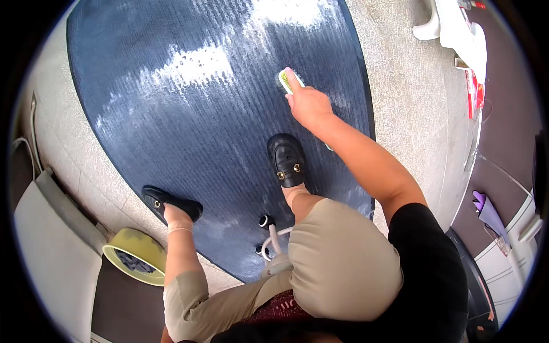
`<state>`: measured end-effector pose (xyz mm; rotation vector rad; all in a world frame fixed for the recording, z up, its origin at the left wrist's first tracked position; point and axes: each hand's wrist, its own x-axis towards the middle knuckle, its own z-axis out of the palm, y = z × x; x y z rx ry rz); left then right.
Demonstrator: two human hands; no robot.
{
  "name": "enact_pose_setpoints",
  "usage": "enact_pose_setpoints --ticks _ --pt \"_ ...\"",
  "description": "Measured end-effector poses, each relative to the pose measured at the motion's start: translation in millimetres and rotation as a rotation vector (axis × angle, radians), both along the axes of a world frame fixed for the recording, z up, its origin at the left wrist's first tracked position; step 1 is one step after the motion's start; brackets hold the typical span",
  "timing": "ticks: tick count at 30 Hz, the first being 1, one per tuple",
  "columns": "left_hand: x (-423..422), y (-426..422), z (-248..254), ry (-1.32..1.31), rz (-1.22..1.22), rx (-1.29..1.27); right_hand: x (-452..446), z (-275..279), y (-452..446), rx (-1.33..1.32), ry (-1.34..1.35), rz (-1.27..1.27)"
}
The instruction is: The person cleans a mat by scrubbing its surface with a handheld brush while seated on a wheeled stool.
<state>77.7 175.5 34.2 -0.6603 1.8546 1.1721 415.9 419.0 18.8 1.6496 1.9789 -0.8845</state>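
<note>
My right hand [309,105] is closed round a brush [285,82] with a white and yellow-green end, held against the blue ribbed mat [229,131]. White foam [200,66] lies on the mat to the left of the hand, and more foam [289,11] is above it near the top edge. What the brush's underside looks like is hidden. My left hand does not show.
Two black shoes [286,157] rest on the mat, beside a stool's pale legs [273,237]. A yellow basin [155,278] with dark cloth stands at the lower left. White and red items [472,94] are at the upper right, a purple object [489,214] at the right.
</note>
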Motion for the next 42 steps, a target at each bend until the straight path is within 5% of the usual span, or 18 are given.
enact_pose_setpoints --ticks 7,16,20,22,23,30,35,38,42 --pt "-1.6 -8.1 -3.2 -0.079 0.003 0.041 -55.9 -20.2 114.4 0.184 0.066 -0.07" --pt "-15.6 -27.3 -20.2 -0.061 -0.022 0.068 -13.6 -2.4 -1.9 -0.059 0.047 0.048" --pt "-12.8 -19.4 -23.0 0.044 -0.12 0.08 -58.4 -15.8 80.6 0.132 0.119 0.004" --pt "-1.3 3.1 6.1 -0.055 0.075 -0.043 -81.7 -17.3 113.0 0.185 0.105 -0.023" --pt "-18.4 -32.1 -25.6 -0.068 -0.012 0.062 -79.6 -20.3 108.0 0.177 0.087 -0.036" --pt "-18.6 -24.1 -23.2 -0.058 0.011 0.033 -10.2 -0.3 4.1 -0.027 0.004 0.04" --pt "-13.7 -24.3 -23.1 -0.005 -0.042 0.024 -22.1 -21.7 44.4 0.113 0.025 0.067" --pt "-15.3 -20.7 -19.7 -0.049 -0.03 0.032 -50.3 -31.4 130.3 0.204 0.074 -0.143" --pt "0.2 10.0 6.4 -0.028 0.013 0.003 -28.0 -27.0 107.6 0.176 0.041 -0.091"
